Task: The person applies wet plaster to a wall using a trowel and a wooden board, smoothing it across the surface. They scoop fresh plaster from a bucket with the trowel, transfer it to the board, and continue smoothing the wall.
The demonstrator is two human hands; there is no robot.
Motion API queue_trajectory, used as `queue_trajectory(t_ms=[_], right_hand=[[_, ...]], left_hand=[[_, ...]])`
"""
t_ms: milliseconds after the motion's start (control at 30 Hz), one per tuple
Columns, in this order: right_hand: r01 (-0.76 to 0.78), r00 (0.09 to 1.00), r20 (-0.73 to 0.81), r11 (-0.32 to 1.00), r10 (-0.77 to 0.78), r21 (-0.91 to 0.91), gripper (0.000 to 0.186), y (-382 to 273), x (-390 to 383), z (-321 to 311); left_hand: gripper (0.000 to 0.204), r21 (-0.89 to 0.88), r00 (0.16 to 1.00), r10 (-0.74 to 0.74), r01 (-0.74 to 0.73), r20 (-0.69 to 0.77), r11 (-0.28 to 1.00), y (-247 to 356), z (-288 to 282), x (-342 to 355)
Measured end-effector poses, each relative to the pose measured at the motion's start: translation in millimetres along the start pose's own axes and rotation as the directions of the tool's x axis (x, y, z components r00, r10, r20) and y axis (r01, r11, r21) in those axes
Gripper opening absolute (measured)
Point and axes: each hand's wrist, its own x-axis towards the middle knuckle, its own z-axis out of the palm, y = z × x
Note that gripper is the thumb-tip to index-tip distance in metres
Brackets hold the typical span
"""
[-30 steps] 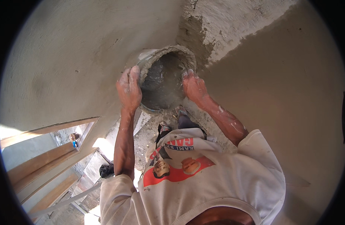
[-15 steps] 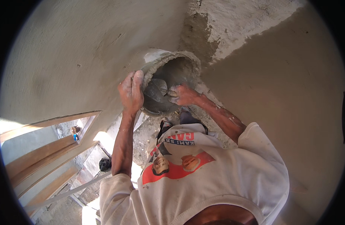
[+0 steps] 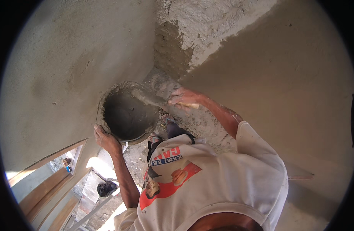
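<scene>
A round bucket (image 3: 116,122) with a mortar-crusted rim is tilted so that its mouth faces me, close to the left wall. Grey wet mortar seems to lie inside, though its depth is hard to judge. My left hand (image 3: 107,139) grips the bucket's lower left rim, with part of the fingers hidden behind it. In my right hand (image 3: 183,96), closed round a pale wooden handle, is a trowel (image 3: 148,97). Its mortar-smeared blade, blurred by motion, reaches over the bucket's upper right rim.
Smooth grey plastered walls rise on the left (image 3: 65,77) and right (image 3: 269,100). Between them is a rough, partly whitish patch (image 3: 215,23). A wooden frame (image 3: 50,188) stands at lower left, near a black bag (image 3: 106,188). My feet (image 3: 168,118) are just right of the bucket.
The bucket has shifted left and down in view and its mouth has turned toward me. My left hand moved down along its rim; the trowel came out of the inside to the right rim.
</scene>
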Motion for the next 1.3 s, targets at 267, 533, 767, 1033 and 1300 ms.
queue_trajectory(t_ms=[267,533,767,1033,1300], right_hand=[[0.111,0.636,-0.77,0.993,-0.053,0.024,0.032,-35.9,-75.7,-83.9],[0.064,0.683,-0.419,0.621,-0.598,-0.781,0.035,45.5,-23.7,42.4],[-0.139,0.632,-0.449,0.477,-0.632,-0.868,0.026,27.2,39.7,89.0],[-0.054,0.691,-0.284,0.344,-0.665,-0.937,0.026,-2.6,12.8,79.2],[-0.022,0.7,-0.209,0.272,-0.683,-0.962,0.034,-18.5,10.6,94.8]], left_hand=[[0.051,0.021,0.968,-0.24,0.239,0.065,0.971,-15.3,-7.4,-1.8],[0.056,-0.009,0.954,-0.154,0.162,0.258,0.987,16.3,27.6,20.0],[0.05,-0.171,0.887,0.035,0.05,0.46,0.984,100.3,36.0,43.8],[0.045,-0.298,0.876,0.179,-0.042,0.449,0.954,111.1,35.9,52.4],[0.042,-0.321,0.895,0.189,-0.054,0.404,0.946,115.7,33.6,53.0]])
